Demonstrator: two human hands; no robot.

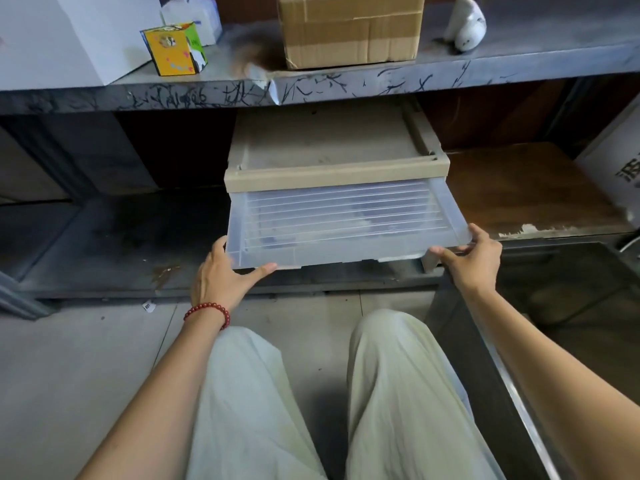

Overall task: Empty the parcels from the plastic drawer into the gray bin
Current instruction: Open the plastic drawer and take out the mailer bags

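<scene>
The translucent plastic drawer (346, 220) sticks halfway out of its beige cabinet frame (332, 176) under a metal shelf. Its ribbed floor shows only blurred dark shapes; no parcel is plainly visible inside. My left hand (225, 275), with a red bead bracelet on the wrist, grips the drawer's front left corner. My right hand (474, 258) grips the front right corner. A dark gray bin (561, 278) stands on the floor to the right of my right arm, and its inside is in shadow.
On the scratched metal shelf (207, 95) above stand a cardboard box (349, 29), a yellow carton (173, 50), a white box (69, 36) and a white rounded object (465, 26). My knees (398, 375) are just below the drawer. A worn brown board (519, 188) lies to the right.
</scene>
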